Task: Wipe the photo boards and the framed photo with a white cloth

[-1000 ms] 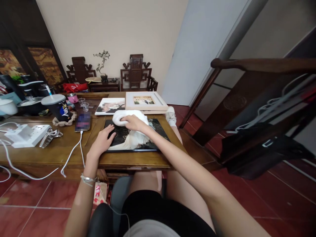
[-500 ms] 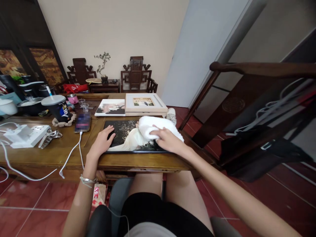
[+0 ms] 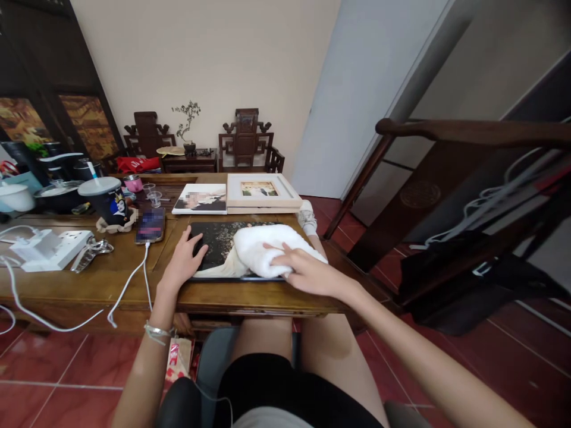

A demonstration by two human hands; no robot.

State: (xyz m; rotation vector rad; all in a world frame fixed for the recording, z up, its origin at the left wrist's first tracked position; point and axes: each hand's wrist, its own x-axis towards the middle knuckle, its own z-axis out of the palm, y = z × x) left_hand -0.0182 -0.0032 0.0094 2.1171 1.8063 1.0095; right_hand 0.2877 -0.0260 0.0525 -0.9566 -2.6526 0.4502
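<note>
Right hand (image 3: 310,272): fingers closed on a bunched fold of white cloth (image 3: 263,244), pressed onto the panel (image 3: 215,238). Left hand (image 3: 185,255): fingers loosely spread, resting on the panel's left edge and gripping nothing. The panel, a dark-edged photo, lies flat near the table's (image 3: 214,292) front edge; the cloth hides its right part, so that end cannot be judged. Were the left hand to lift, a sideways push through the cloth could slide or turn the panel; grit caught in the folds could scratch it. Behind it lie 2 other pictures, a print (image 3: 214,206) and a frame (image 3: 289,193); a long push away from the body could knock them. At left, the phone's (image 3: 150,226) cable (image 3: 129,279) droops near the left forearm; a snag there could drag the phone.
</note>
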